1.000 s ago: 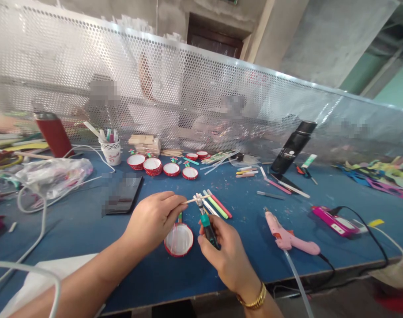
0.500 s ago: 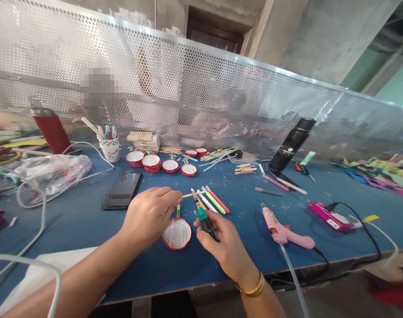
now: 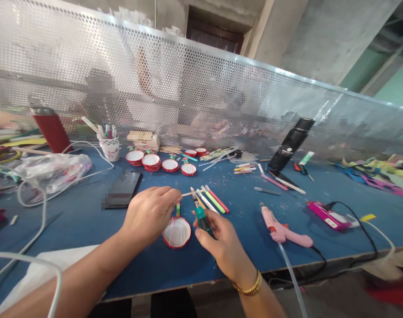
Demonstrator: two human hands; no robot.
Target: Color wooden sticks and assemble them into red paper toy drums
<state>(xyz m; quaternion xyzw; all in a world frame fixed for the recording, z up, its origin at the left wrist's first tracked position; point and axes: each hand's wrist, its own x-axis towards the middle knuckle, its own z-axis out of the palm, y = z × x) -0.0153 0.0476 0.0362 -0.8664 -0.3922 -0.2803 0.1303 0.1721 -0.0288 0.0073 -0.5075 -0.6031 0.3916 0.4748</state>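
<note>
My left hand (image 3: pixel 151 212) is closed on a thin wooden stick (image 3: pixel 186 194), whose end sticks out to the right from the fingertips. Wrapped in my right hand (image 3: pixel 221 236) is a hand tool with a teal-and-black handle (image 3: pixel 201 216). Its metal tip meets or overlaps the stick; whether it is a knife or pliers I cannot tell. Below and between the hands lies a round red-rimmed white lid (image 3: pixel 176 233), with a small green and red strip (image 3: pixel 178 209) at its far edge. Several markers (image 3: pixel 215 201) lie just beyond the tool.
A pink glue gun (image 3: pixel 280 227) lies on the right, near a magenta device (image 3: pixel 329 216) with cables. More red-rimmed lids (image 3: pixel 170 165) stand in a row at the back. A dark phone-like slab (image 3: pixel 123 190) is left. A black bottle (image 3: pixel 292 143) stands near the perforated screen (image 3: pixel 201 84).
Both hands keep nearly the same pose. The tool and right hand have shifted very slightly left, and the whole view has moved a little.
</note>
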